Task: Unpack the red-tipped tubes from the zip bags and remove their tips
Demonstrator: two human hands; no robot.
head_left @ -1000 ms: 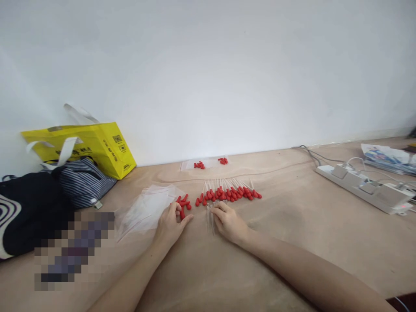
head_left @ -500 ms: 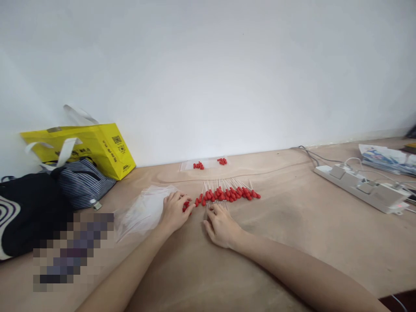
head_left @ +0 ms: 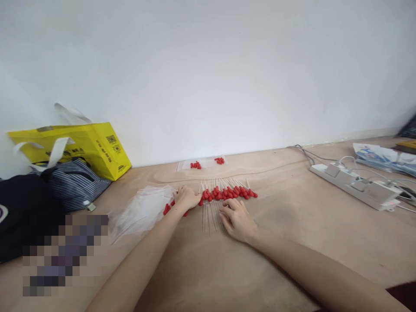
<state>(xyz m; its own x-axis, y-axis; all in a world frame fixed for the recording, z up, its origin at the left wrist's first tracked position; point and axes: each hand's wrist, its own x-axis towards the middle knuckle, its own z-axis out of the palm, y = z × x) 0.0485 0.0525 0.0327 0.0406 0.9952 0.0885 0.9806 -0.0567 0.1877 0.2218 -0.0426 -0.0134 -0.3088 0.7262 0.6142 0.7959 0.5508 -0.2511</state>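
A row of clear droppers with red rubber bulbs (head_left: 229,193) lies on the tan table (head_left: 292,234). My left hand (head_left: 186,197) rests palm down at the row's left end, fingers curled over loose red bulbs (head_left: 167,209) beside it. My right hand (head_left: 236,218) lies flat, fingers apart, on several bare clear tubes (head_left: 209,214) just in front of the row.
A clear plastic bag (head_left: 143,210) lies left of my left hand. Farther back, a small bag with red bulbs (head_left: 208,163). A yellow bag (head_left: 81,147), striped and black bags stand at left. A white power strip (head_left: 354,186) with cables is at right.
My left hand slid right from the loose bulbs toward the row's left end. My right hand shifted right along the bare tubes. The view drifted a little.
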